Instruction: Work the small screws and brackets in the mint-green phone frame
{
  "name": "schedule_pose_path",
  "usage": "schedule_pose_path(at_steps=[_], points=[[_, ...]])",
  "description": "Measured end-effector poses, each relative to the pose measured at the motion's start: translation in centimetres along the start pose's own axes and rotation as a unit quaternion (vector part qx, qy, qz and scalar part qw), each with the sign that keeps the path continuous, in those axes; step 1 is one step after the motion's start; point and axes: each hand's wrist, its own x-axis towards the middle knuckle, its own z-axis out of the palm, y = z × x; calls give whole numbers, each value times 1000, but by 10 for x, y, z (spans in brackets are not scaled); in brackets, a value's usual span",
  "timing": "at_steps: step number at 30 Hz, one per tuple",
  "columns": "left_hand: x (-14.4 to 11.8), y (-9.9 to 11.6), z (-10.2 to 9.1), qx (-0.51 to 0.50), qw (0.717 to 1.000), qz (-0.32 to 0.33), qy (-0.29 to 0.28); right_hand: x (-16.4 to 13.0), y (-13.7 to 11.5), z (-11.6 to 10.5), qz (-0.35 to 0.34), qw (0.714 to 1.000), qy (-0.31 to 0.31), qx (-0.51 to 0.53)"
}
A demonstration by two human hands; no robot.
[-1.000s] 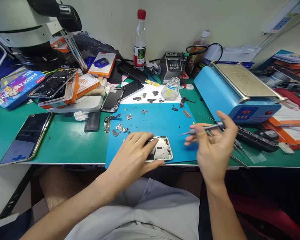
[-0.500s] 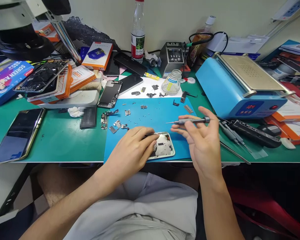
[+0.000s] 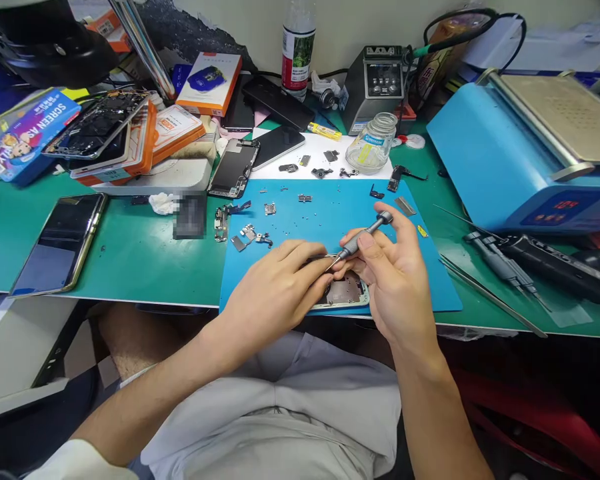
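Since half a second ago, the driver (image 3: 353, 245) is tipping more steeply, its point coming in beside the left hand's (image 3: 275, 287) fingers. Right hand (image 3: 397, 280) is gripping the driver; left is covering part of the phone shell (image 3: 347, 291), and I cannot tell whether it is clamping or only pressing. Both are meeting over the shell, which is lying at the blue mat's (image 3: 430, 287) near edge. Probably some fine driver work is going on, calling for a steady shell and a well-seated point. Fingers are hiding that point. Small parts (image 3: 270, 209) are lying loose just beyond, easily knocked; tweezers (image 3: 525, 321) are resting to the right.
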Motion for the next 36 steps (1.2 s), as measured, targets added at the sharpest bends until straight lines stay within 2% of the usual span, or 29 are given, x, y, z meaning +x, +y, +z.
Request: schedule_pose_path(at_steps=[12,29,32,36], points=[[-1,-1,0,10,1000,3,1,-1,-2,4,-8,1000,16,-14],[-1,0,-1,-2,1000,-2,-8,0,-1,7,-32,996,32,71],[-1,0,-2,-6,1000,-6,-15,2,0,5,-55,994,59,76],[-1,4,-6,-12,999,-4,-35,-1,-2,1,-136,977,146,78]])
